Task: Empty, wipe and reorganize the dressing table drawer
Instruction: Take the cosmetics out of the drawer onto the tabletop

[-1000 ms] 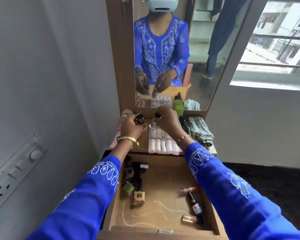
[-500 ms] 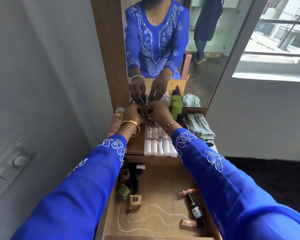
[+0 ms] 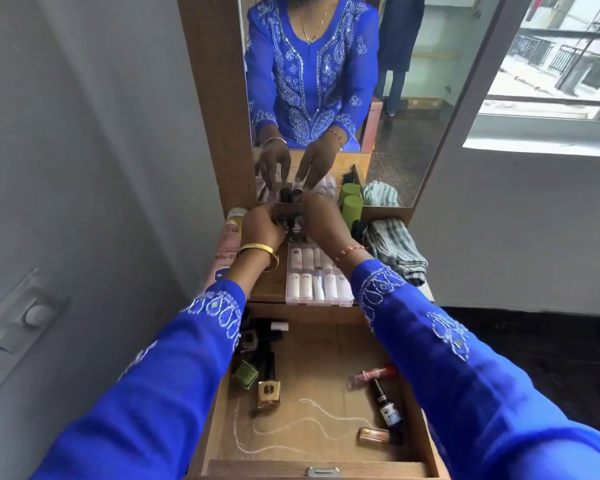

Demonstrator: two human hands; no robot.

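The wooden drawer (image 3: 314, 355) stands pulled out below me. In it lie several nail-polish bottles at the left, among them a gold one (image 3: 268, 393) and a green one (image 3: 246, 375), and a loose white string (image 3: 312, 408). At the right are a red gloss tube (image 3: 374, 374), a dark labelled bottle (image 3: 388, 407) and a small amber bottle (image 3: 373, 434). My left hand (image 3: 262, 226) and my right hand (image 3: 321, 220) meet at the back of the tabletop by the mirror. Each has its fingers on one of the small dark bottles (image 3: 293, 221) standing there.
On the tabletop sit a clear box of white tubes (image 3: 317, 275), a pink tube (image 3: 227, 251) at the left, a green cylinder (image 3: 352, 207) and a folded checked cloth (image 3: 395, 251) at the right. The mirror (image 3: 413, 133) rises behind. A switch plate (image 3: 14, 323) is on the left wall.
Both hands moved farther back toward the mirror and closer together, carrying the small dark bottles to the rear of the tabletop. My head tipped down and nearer.
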